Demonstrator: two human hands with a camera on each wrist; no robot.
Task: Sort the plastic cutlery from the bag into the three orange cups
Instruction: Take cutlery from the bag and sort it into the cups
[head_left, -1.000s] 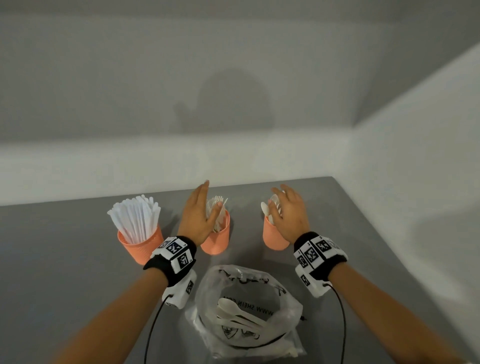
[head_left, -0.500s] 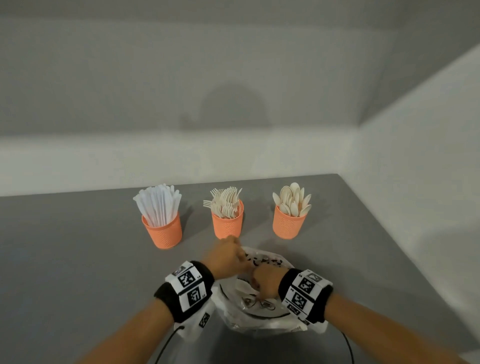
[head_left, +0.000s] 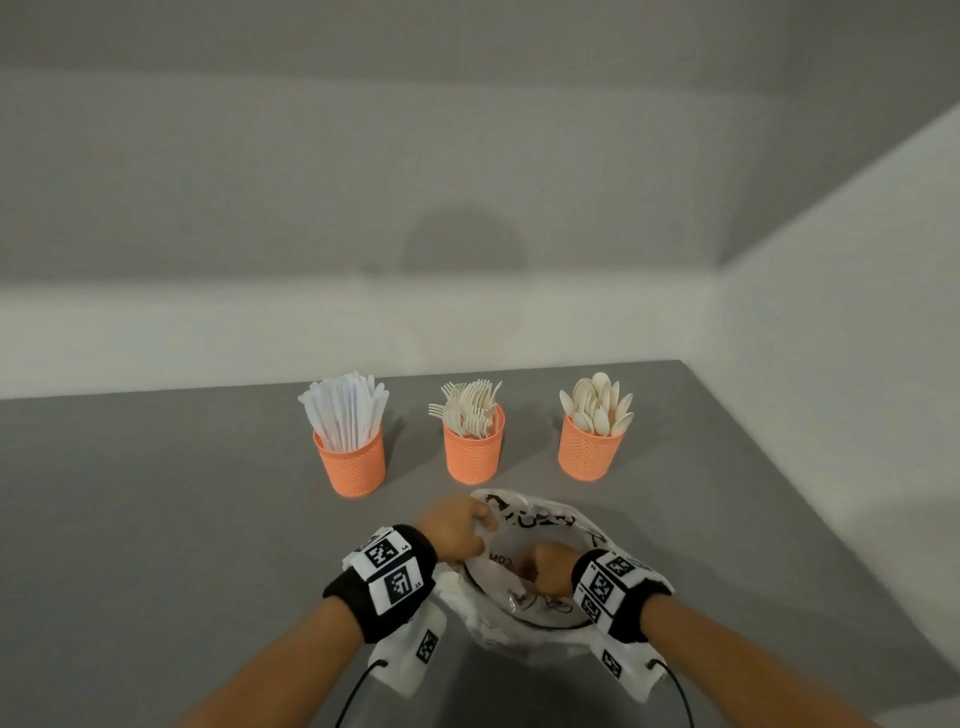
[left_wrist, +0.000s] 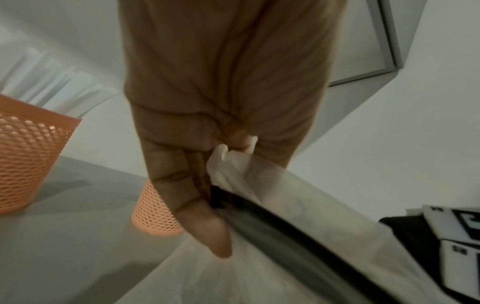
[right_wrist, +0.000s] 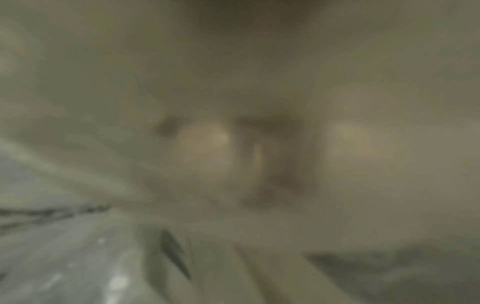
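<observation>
While pinching the rim of the crumpled translucent plastic bag (head_left: 540, 525) between thumb and curled fingers, left hand (head_left: 457, 532) at the bag's near-left edge, film bunched in the grip, as seen from the left wrist (left_wrist: 228, 152). Right hand (head_left: 548, 569) plunged into the bag's mouth, fingers curled downward and hidden by film; whether anything is held, cannot tell. Right wrist view blurred to a haze of plastic, nothing legible. Bag lying on the grey worktop (head_left: 156, 519), close to the person, black printing on its upper side.

Beyond the bag, standing upright in a row on the worktop, well apart from one another: left orange mesh cup (head_left: 350, 462) packed with white plastic knives (head_left: 345, 408); middle orange mesh cup (head_left: 472, 452) filled with cream plastic forks (head_left: 470, 410), tines up; right orange mesh cup (head_left: 589, 449) filled with cream plastic spoons (head_left: 600, 402), bowls up. Middle cup nearest the bag's far edge, not touching. Black wristbands with white coded tags (head_left: 389, 574) on both wrists.
</observation>
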